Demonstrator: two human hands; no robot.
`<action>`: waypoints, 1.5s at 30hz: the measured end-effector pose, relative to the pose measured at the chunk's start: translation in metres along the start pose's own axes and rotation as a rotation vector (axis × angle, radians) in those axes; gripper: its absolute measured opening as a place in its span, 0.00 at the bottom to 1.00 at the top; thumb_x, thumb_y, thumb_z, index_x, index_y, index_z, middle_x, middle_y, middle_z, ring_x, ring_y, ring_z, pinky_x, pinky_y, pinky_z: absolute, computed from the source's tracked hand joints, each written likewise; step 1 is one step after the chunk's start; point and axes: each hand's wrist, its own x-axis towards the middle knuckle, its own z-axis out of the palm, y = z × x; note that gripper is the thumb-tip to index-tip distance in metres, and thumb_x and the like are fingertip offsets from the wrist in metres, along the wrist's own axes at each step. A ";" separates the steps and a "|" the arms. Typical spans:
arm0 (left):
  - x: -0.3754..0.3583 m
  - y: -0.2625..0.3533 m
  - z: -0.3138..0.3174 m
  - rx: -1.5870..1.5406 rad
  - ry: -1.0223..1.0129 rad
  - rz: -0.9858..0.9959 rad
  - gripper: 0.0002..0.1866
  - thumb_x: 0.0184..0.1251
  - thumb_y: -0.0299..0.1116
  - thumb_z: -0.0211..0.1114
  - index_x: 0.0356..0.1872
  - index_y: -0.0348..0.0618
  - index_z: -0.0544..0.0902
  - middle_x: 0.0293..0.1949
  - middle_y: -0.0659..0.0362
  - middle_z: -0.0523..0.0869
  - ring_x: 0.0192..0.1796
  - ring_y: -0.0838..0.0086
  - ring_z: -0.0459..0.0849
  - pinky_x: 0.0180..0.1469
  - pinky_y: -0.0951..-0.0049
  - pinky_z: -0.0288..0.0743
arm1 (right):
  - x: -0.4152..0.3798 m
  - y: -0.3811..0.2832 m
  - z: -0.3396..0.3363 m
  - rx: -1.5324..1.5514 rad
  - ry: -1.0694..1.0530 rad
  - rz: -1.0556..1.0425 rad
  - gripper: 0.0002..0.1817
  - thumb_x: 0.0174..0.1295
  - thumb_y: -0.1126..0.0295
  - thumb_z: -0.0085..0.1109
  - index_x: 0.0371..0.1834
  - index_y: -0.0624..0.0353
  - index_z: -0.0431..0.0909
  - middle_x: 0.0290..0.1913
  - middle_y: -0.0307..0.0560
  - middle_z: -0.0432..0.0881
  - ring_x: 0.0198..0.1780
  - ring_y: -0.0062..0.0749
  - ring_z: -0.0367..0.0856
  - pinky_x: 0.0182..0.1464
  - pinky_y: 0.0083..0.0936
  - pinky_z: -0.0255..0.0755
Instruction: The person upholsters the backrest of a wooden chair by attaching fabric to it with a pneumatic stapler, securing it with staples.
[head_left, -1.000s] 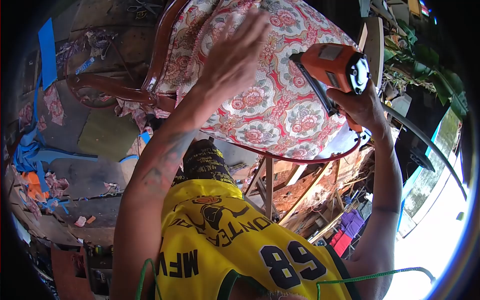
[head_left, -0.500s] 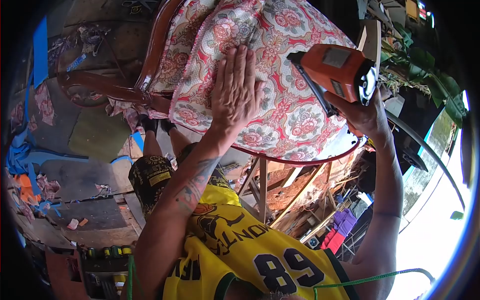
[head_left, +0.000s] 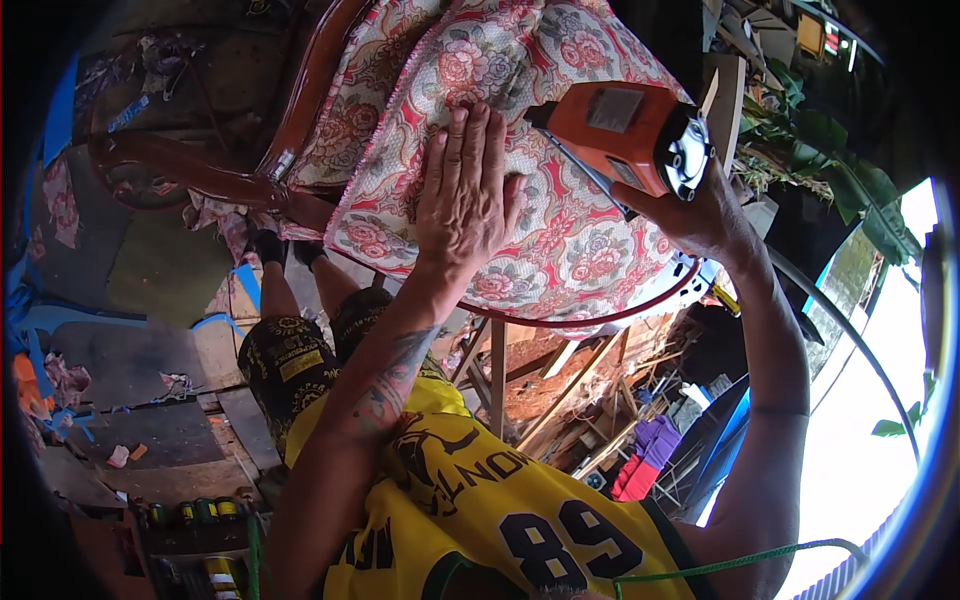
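Observation:
My left hand [head_left: 463,200] lies flat on the floral fabric [head_left: 590,235], fingers stretched out and pointing up the view. In my right hand [head_left: 700,215] is an orange-red staple gun [head_left: 615,135], gripped by its handle, its nose reaching left over the fabric toward my left hand. Whether the nose touches the fabric, I cannot tell. The fabric covers a cushioned seat, with a dark red edge [head_left: 600,322] along its near side. A glossy brown wooden chair frame [head_left: 310,100] curves at its left.
A hose [head_left: 850,325] runs down from near my right hand. Fabric scraps [head_left: 62,200] and blue strips [head_left: 60,315] lie on the floor at left. Wooden pieces [head_left: 570,400] stand below the seat. Green leaves [head_left: 865,190] are at right.
My right hand has moved left with the staple gun, bringing its nose closer to my left hand. My left hand still rests on the fabric. The view has shifted slightly.

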 end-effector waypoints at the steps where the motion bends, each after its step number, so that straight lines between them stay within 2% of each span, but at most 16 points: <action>1: 0.000 0.000 0.000 0.008 0.002 0.001 0.39 0.80 0.51 0.52 0.80 0.32 0.58 0.82 0.43 0.58 0.84 0.50 0.53 0.85 0.52 0.45 | 0.003 0.000 0.001 -0.003 -0.002 0.000 0.25 0.60 0.55 0.76 0.57 0.54 0.84 0.44 0.48 0.91 0.44 0.39 0.91 0.48 0.34 0.84; 4: -0.001 -0.001 0.001 -0.018 0.006 -0.010 0.39 0.80 0.51 0.52 0.81 0.32 0.58 0.81 0.42 0.58 0.85 0.50 0.53 0.84 0.52 0.45 | 0.013 0.001 0.003 0.105 -0.033 -0.103 0.24 0.62 0.57 0.76 0.55 0.59 0.83 0.43 0.51 0.91 0.43 0.37 0.91 0.47 0.34 0.84; 8: 0.000 -0.001 0.001 -0.010 0.007 -0.012 0.39 0.80 0.51 0.52 0.80 0.32 0.58 0.81 0.42 0.58 0.85 0.49 0.53 0.84 0.52 0.45 | 0.021 0.003 0.011 0.071 -0.018 -0.206 0.22 0.62 0.57 0.76 0.54 0.58 0.84 0.42 0.49 0.91 0.42 0.36 0.91 0.46 0.32 0.84; 10: 0.000 -0.001 -0.001 -0.020 -0.005 -0.020 0.39 0.79 0.51 0.53 0.80 0.32 0.60 0.81 0.42 0.59 0.84 0.49 0.54 0.84 0.52 0.45 | 0.024 0.006 0.013 -0.023 -0.077 -0.136 0.31 0.57 0.65 0.80 0.62 0.60 0.79 0.56 0.49 0.87 0.56 0.38 0.86 0.63 0.36 0.77; 13: 0.000 -0.001 0.000 -0.030 0.012 -0.029 0.38 0.79 0.50 0.54 0.79 0.32 0.62 0.81 0.42 0.60 0.84 0.50 0.55 0.85 0.52 0.45 | 0.026 -0.006 0.010 0.052 -0.079 -0.046 0.30 0.57 0.66 0.80 0.62 0.60 0.79 0.57 0.49 0.87 0.56 0.38 0.86 0.64 0.36 0.77; 17: -0.001 -0.001 0.002 -0.019 0.016 -0.032 0.37 0.79 0.51 0.54 0.78 0.32 0.63 0.80 0.43 0.61 0.84 0.50 0.55 0.85 0.52 0.45 | 0.030 -0.006 0.011 0.051 -0.088 -0.094 0.29 0.57 0.66 0.80 0.62 0.59 0.79 0.57 0.49 0.86 0.56 0.37 0.86 0.64 0.35 0.77; 23: -0.003 -0.002 0.003 -0.030 0.031 -0.042 0.38 0.79 0.51 0.53 0.78 0.32 0.63 0.81 0.44 0.60 0.84 0.51 0.54 0.84 0.53 0.45 | 0.036 -0.012 0.010 0.058 -0.139 -0.018 0.29 0.58 0.65 0.79 0.63 0.57 0.79 0.58 0.48 0.86 0.58 0.36 0.86 0.63 0.35 0.78; 25: -0.004 -0.003 0.005 0.006 0.011 -0.041 0.37 0.80 0.52 0.48 0.79 0.34 0.64 0.82 0.44 0.57 0.85 0.52 0.53 0.85 0.53 0.42 | 0.035 -0.013 0.011 0.078 -0.138 0.049 0.30 0.58 0.65 0.79 0.64 0.57 0.79 0.59 0.48 0.86 0.59 0.35 0.86 0.63 0.35 0.78; 28: -0.004 -0.003 0.004 0.011 0.017 -0.040 0.36 0.80 0.52 0.48 0.78 0.34 0.65 0.82 0.44 0.58 0.85 0.53 0.53 0.86 0.54 0.42 | 0.039 -0.018 0.009 0.041 -0.148 0.075 0.31 0.58 0.65 0.80 0.65 0.57 0.78 0.59 0.48 0.87 0.59 0.35 0.86 0.63 0.35 0.78; 33: -0.005 -0.004 0.005 0.010 0.036 -0.041 0.36 0.80 0.53 0.48 0.78 0.35 0.65 0.82 0.45 0.59 0.85 0.53 0.54 0.85 0.54 0.43 | 0.046 -0.012 0.008 0.083 -0.156 0.045 0.32 0.58 0.65 0.80 0.66 0.57 0.77 0.58 0.48 0.87 0.58 0.34 0.86 0.62 0.34 0.79; 35: -0.005 -0.003 0.006 0.018 0.038 -0.041 0.36 0.80 0.53 0.48 0.78 0.36 0.65 0.82 0.45 0.60 0.84 0.53 0.55 0.85 0.54 0.43 | 0.050 -0.015 0.006 0.065 -0.203 0.079 0.32 0.59 0.65 0.80 0.65 0.58 0.78 0.58 0.48 0.87 0.58 0.33 0.87 0.63 0.33 0.79; 36: -0.005 -0.003 0.006 0.013 0.038 -0.041 0.36 0.80 0.53 0.48 0.78 0.36 0.65 0.82 0.45 0.60 0.84 0.53 0.55 0.85 0.54 0.43 | 0.052 -0.025 0.003 0.018 -0.235 0.173 0.31 0.59 0.65 0.79 0.65 0.59 0.78 0.57 0.48 0.88 0.57 0.32 0.87 0.63 0.33 0.79; 44: -0.005 -0.004 0.007 0.039 0.042 -0.026 0.37 0.80 0.53 0.49 0.78 0.35 0.65 0.82 0.44 0.59 0.84 0.52 0.54 0.85 0.54 0.43 | 0.052 -0.023 0.009 0.005 -0.237 0.126 0.30 0.60 0.64 0.79 0.64 0.59 0.79 0.57 0.47 0.89 0.57 0.32 0.88 0.62 0.32 0.80; 45: -0.004 -0.004 0.007 0.021 0.048 -0.027 0.38 0.80 0.53 0.51 0.78 0.34 0.64 0.82 0.44 0.59 0.84 0.52 0.54 0.85 0.53 0.43 | 0.050 -0.017 0.012 -0.010 -0.183 0.065 0.24 0.62 0.63 0.75 0.59 0.57 0.82 0.47 0.48 0.90 0.47 0.32 0.90 0.52 0.32 0.83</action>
